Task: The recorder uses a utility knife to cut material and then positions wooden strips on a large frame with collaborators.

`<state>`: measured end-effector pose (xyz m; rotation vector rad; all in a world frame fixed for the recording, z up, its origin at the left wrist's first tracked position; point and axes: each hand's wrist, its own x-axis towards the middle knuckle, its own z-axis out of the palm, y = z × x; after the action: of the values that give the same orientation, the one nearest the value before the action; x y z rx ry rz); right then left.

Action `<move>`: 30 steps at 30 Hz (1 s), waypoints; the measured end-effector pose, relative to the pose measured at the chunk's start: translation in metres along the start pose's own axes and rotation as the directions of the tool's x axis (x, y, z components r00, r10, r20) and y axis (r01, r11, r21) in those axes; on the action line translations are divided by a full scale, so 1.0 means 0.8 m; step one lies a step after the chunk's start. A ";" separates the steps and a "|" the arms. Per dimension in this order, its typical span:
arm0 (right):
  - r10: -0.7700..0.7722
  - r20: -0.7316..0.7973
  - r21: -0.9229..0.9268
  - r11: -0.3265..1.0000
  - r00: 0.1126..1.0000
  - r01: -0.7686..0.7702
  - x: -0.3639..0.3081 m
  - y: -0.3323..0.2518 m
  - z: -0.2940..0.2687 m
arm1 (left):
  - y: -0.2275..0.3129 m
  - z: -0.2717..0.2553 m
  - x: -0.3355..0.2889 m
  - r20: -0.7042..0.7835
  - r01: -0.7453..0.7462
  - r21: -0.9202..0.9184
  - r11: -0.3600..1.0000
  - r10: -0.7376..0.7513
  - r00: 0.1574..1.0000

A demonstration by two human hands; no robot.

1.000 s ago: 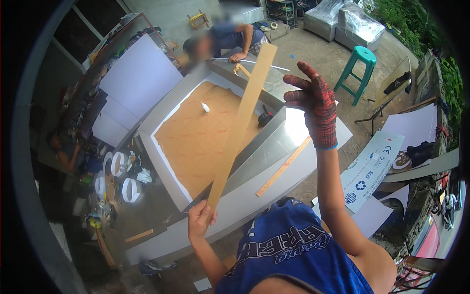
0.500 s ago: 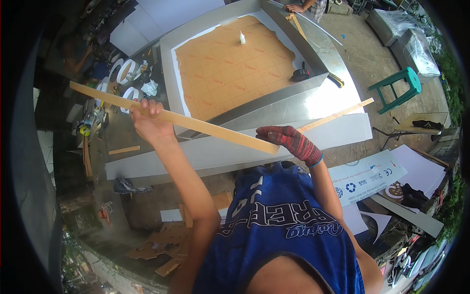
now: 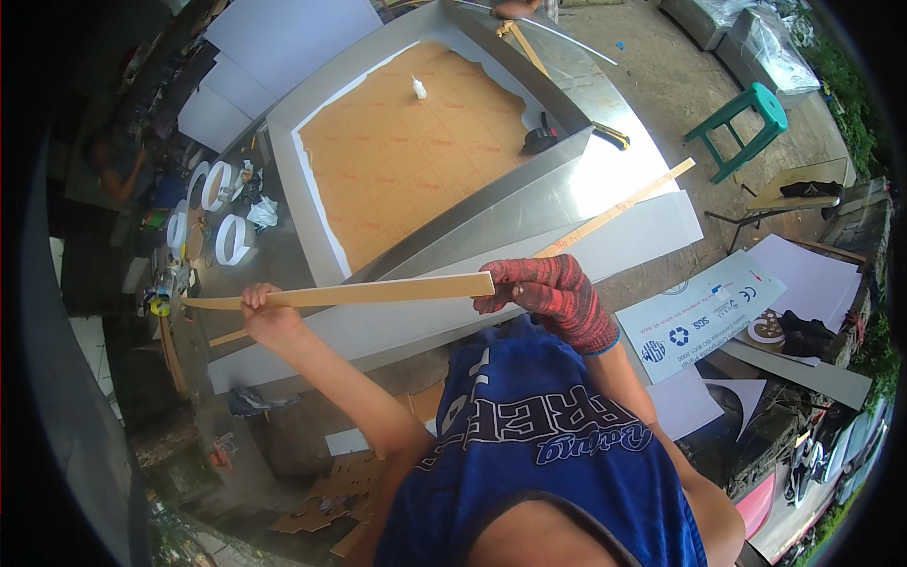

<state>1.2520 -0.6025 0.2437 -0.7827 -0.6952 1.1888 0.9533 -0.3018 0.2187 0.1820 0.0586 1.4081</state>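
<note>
A long, thin tan strip (image 3: 378, 291) stretches across in front of my torso, above a long grey panel (image 3: 652, 231) lying along the near table edge. My bare left hand (image 3: 271, 314) is closed round the strip towards its left end. At the right end, my right hand (image 3: 557, 298), in a red and black knitted glove, pinches the tip between thumb and fingers. Beyond the strip stands a large shallow grey frame (image 3: 307, 203) lined with brown printed paper (image 3: 406, 151). A second narrow strip (image 3: 624, 203) lies slanting by the gloved hand.
A small white bottle (image 3: 419, 90) stands on the paper. A black tape measure (image 3: 539, 140) and yellow-black cutter (image 3: 612, 136) are at the frame's right corner. White rolls (image 3: 231, 241) lie left. A green stool (image 3: 746, 128) stands right; another person's hand (image 3: 515, 8) shows at the far edge.
The strip has swung from a steep slant to nearly level, its left end coming down. My left hand moved lower and nearer; the gloved fingers have closed on the right end. The view shifted slightly.
</note>
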 end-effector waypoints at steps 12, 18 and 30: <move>-0.005 -0.025 -0.230 0.973 1.000 -0.001 0.010 -0.029 0.017 | -0.023 0.015 -0.018 -0.098 0.101 -0.111 0.989 -0.112 0.989; -0.020 -0.191 -0.039 0.999 0.981 0.012 0.014 -0.014 0.011 | -0.049 0.026 -0.030 -0.023 -0.136 0.193 0.972 0.143 0.989; -0.235 -0.443 0.169 0.926 0.865 0.338 0.033 0.004 -0.015 | -0.140 0.044 -0.054 -0.065 -0.228 0.253 0.940 0.252 0.966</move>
<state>1.2658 -0.5785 0.2360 -0.6677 -0.2894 0.7761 1.0609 -0.3642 0.2320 0.3342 0.2998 1.6522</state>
